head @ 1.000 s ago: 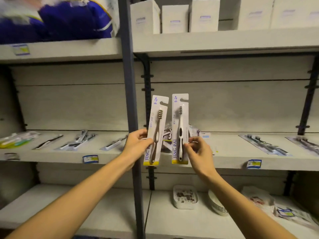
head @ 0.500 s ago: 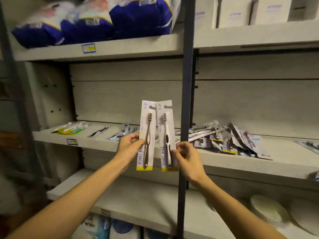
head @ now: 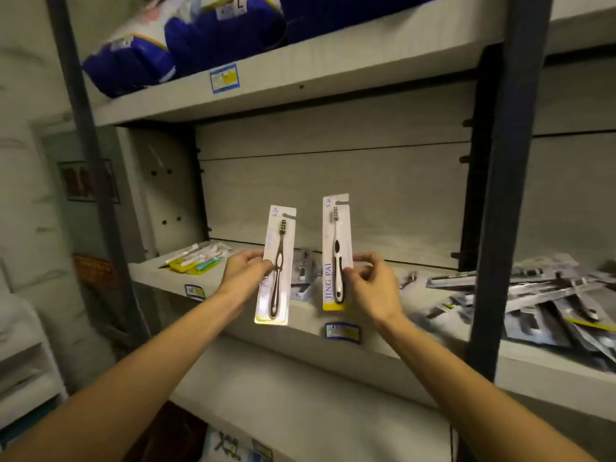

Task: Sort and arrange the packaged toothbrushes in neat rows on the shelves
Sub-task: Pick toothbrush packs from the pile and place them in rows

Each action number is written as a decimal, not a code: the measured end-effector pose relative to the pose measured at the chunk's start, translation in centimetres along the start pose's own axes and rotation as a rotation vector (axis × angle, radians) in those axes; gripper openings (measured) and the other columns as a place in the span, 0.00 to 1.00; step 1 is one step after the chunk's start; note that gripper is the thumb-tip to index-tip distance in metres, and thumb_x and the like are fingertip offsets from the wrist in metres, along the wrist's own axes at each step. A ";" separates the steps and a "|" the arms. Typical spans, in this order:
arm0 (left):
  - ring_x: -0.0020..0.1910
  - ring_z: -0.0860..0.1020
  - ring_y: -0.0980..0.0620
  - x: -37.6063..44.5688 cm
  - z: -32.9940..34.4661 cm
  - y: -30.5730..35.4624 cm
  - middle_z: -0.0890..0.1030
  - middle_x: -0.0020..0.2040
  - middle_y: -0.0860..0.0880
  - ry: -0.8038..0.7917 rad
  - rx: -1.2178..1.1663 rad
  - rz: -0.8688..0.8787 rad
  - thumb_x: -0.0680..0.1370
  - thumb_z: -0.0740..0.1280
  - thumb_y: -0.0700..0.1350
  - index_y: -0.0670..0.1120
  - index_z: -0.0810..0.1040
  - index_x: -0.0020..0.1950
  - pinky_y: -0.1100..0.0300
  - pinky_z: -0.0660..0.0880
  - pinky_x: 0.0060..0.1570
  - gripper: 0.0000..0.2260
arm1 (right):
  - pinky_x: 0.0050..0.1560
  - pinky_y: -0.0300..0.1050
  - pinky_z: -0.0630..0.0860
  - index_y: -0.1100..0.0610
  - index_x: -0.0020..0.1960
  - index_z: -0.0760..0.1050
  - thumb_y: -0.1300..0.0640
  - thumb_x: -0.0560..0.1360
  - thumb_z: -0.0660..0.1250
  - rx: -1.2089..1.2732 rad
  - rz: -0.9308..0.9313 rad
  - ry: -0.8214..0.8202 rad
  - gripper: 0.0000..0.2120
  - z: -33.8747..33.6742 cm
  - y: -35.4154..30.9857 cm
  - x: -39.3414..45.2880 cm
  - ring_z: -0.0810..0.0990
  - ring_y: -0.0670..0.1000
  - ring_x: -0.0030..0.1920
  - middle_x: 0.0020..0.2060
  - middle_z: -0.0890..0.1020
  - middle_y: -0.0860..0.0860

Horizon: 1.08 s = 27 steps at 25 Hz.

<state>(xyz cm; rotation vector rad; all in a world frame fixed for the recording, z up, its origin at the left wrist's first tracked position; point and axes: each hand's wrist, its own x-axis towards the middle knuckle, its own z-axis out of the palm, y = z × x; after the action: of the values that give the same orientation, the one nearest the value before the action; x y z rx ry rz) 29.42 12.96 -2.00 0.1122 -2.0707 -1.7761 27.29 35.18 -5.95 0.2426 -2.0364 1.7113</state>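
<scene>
Nearest, two bare forearms reach up and forward from the bottom corners toward the middle shelf. The left hand pinches a packaged toothbrush with a dark handle by its left edge, thumb on the front of the card and fingers curled behind it; the pack stands nearly upright, tilted a little to the right at the top. The right hand grips a second packaged toothbrush with a white-and-black handle by its right edge, fingers curled round the card, which reads "JING PAI" up its left side. The two packs are held side by side but apart — a clear gap between them — in front of the shelf's front lip, the right one a little higher. On that lip, below the right pack, sits a blue price label. Farther in, on the shelf itself, a few more packs lie flat behind the gap, a bundle of pastel-coloured toothbrushes lies at the far left, and a loose, overlapping heap of packaged toothbrushes spreads to the right, past the dark upright post. Higher and farther, the upper shelf carries blue-and-white soft packs — blurred, their print unreadable.
</scene>
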 end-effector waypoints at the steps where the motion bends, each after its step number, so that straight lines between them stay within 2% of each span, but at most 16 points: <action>1: 0.37 0.83 0.54 1.4 -0.1 0.1 0.86 0.43 0.47 0.024 0.002 -0.003 0.76 0.66 0.33 0.42 0.83 0.55 0.61 0.80 0.38 0.11 | 0.49 0.53 0.81 0.49 0.56 0.75 0.58 0.76 0.69 -0.006 -0.007 -0.007 0.10 0.7 0.4 1.3 0.84 0.50 0.40 0.35 0.85 0.51; 5: 0.31 0.82 0.55 5.8 -0.5 -1.3 0.85 0.40 0.47 0.095 0.017 -0.027 0.76 0.65 0.32 0.42 0.83 0.55 0.64 0.78 0.31 0.12 | 0.48 0.51 0.81 0.49 0.59 0.74 0.58 0.76 0.69 -0.035 -0.019 -0.041 0.13 3.1 2.2 4.9 0.84 0.53 0.41 0.36 0.85 0.53; 11: 0.30 0.82 0.54 9.7 -2.6 -3.0 0.84 0.41 0.45 0.184 0.042 -0.060 0.77 0.64 0.34 0.42 0.82 0.54 0.65 0.76 0.29 0.11 | 0.45 0.47 0.78 0.52 0.57 0.76 0.59 0.76 0.70 -0.012 0.015 -0.099 0.11 5.8 3.1 7.1 0.84 0.52 0.39 0.35 0.85 0.52; 15: 0.38 0.81 0.50 12.8 -4.6 -4.5 0.84 0.48 0.42 0.232 0.118 -0.060 0.76 0.65 0.33 0.41 0.83 0.57 0.63 0.78 0.36 0.13 | 0.46 0.50 0.78 0.52 0.53 0.78 0.58 0.76 0.70 0.003 0.022 -0.097 0.07 8.0 3.4 8.1 0.81 0.50 0.36 0.35 0.85 0.55; 19: 0.48 0.83 0.43 15.9 -6.7 -6.5 0.85 0.50 0.41 0.234 0.134 -0.120 0.74 0.67 0.35 0.43 0.84 0.57 0.50 0.81 0.54 0.13 | 0.40 0.48 0.77 0.52 0.48 0.81 0.56 0.75 0.70 -0.012 -0.003 -0.159 0.03 10.3 3.4 8.7 0.79 0.47 0.31 0.34 0.85 0.54; 22: 0.48 0.84 0.44 18.1 -8.3 -7.0 0.86 0.49 0.44 0.198 0.156 -0.133 0.73 0.68 0.36 0.45 0.85 0.55 0.48 0.81 0.56 0.13 | 0.41 0.48 0.79 0.47 0.45 0.80 0.50 0.73 0.70 -0.090 -0.018 -0.153 0.02 13.4 2.8 9.5 0.82 0.50 0.33 0.35 0.85 0.50; 24: 0.48 0.84 0.45 19.6 -9.6 -7.5 0.86 0.49 0.45 0.176 0.168 -0.136 0.71 0.69 0.38 0.47 0.85 0.53 0.49 0.81 0.56 0.13 | 0.43 0.46 0.78 0.47 0.45 0.80 0.52 0.74 0.70 -0.168 -0.043 -0.150 0.00 15.8 2.3 9.8 0.83 0.49 0.36 0.35 0.86 0.49; 27: 0.48 0.84 0.48 21.8 -10.9 -8.7 0.86 0.48 0.47 0.129 0.208 -0.080 0.65 0.68 0.42 0.50 0.82 0.49 0.52 0.80 0.56 0.14 | 0.44 0.45 0.78 0.51 0.45 0.82 0.54 0.75 0.69 -0.244 -0.046 -0.152 0.04 18.8 1.9 9.9 0.84 0.48 0.39 0.35 0.86 0.47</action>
<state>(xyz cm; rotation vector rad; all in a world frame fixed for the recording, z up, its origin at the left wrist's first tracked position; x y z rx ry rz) 11.59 -5.73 -3.71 0.3635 -2.1776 -1.5486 13.36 18.99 -5.29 0.3447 -2.3067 1.4388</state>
